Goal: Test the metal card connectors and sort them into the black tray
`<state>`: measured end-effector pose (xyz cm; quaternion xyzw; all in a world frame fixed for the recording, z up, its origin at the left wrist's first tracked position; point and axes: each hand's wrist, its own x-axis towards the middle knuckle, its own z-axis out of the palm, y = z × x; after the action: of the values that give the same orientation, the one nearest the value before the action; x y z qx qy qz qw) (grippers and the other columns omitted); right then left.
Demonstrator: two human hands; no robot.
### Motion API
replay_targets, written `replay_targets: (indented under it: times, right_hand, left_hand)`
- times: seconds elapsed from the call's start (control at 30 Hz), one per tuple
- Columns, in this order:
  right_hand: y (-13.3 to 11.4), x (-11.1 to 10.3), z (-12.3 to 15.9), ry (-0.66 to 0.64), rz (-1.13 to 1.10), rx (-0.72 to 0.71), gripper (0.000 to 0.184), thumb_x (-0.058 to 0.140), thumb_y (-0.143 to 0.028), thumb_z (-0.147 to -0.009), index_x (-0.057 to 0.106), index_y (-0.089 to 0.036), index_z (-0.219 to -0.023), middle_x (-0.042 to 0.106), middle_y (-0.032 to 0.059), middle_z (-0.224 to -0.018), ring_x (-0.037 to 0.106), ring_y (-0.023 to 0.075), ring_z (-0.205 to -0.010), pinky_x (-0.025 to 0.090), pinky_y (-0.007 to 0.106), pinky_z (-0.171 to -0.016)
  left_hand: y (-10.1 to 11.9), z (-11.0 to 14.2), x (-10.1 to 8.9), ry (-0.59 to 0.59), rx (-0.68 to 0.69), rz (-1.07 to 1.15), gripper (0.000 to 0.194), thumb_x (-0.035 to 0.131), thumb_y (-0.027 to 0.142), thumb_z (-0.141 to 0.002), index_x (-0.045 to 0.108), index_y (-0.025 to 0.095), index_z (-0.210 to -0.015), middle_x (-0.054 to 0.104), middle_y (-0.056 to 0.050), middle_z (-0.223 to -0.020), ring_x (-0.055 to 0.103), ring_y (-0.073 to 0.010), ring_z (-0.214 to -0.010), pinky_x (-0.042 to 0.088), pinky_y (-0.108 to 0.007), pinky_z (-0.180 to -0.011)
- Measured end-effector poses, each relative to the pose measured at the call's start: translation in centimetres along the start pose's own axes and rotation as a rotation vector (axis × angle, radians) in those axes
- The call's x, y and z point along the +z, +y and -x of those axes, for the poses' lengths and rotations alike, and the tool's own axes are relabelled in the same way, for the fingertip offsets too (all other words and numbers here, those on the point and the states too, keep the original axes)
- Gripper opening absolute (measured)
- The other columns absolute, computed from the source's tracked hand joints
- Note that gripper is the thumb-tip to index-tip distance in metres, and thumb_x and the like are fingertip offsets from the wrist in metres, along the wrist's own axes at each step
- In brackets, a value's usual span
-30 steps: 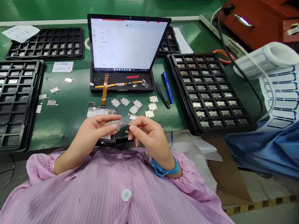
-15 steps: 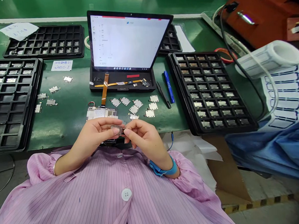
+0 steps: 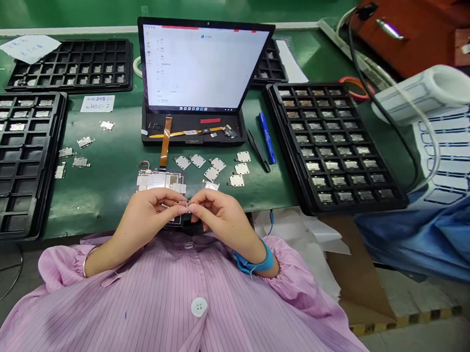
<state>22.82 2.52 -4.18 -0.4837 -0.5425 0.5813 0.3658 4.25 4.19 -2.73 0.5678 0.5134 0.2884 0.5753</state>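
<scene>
Left hand (image 3: 147, 213) and right hand (image 3: 223, 214) pinch a small silvery part (image 3: 184, 203) (mostly covered) in their fingers (image 3: 172, 213).

Left hand (image 3: 149, 213) and right hand (image 3: 221, 211) pinch a plate (image 3: 183, 204) by the near edge of the table (image 3: 111, 175), over a board (image 3: 155, 178). Farther from that edge stands a screen (image 3: 196, 67); rightward lie tweezers (image 3: 259, 152), a pen (image 3: 267, 138) and a tray (image 3: 288, 151).

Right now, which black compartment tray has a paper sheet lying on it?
The far tray, left of the lit screen: the white sheet overlaps its back left corner; the other trays show none.
</scene>
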Motion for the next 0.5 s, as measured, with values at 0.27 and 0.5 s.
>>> replay_targets:
  times: [0.27, 0.5]
  right_hand:
    - [1.9, -0.7, -3.3, 0.332, -0.032, -0.062, 0.023, 0.067, -0.031, -0.081, 0.062, -0.018, -0.100, 0.060, -0.0014, -0.073, 0.059, 0.0100, -0.057, 0.048, 0.018, -0.040]
    - [2.2, -1.2, -4.5, 0.330, -0.033, -0.018, 0.026, 0.067, -0.032, -0.079, 0.065, -0.014, -0.098, 0.062, 0.0007, -0.072, 0.060, 0.0097, -0.053, 0.044, 0.017, -0.035]
  left_hand:
    - [-2.0, -1.4, -0.1, 0.345, 0.435, -0.632, 0.034, 0.065, 0.035, -0.089, 0.064, 0.021, -0.120, 0.070, -0.010, -0.115, 0.063, -0.0266, -0.110, 0.049, -0.045, -0.099]
    - [-4.1, -2.2, -0.3, 0.258, 0.631, -0.912, 0.027, 0.053, 0.027, -0.096, 0.065, 0.016, -0.117, 0.065, -0.014, -0.128, 0.054, -0.0307, -0.126, 0.045, -0.049, -0.104]
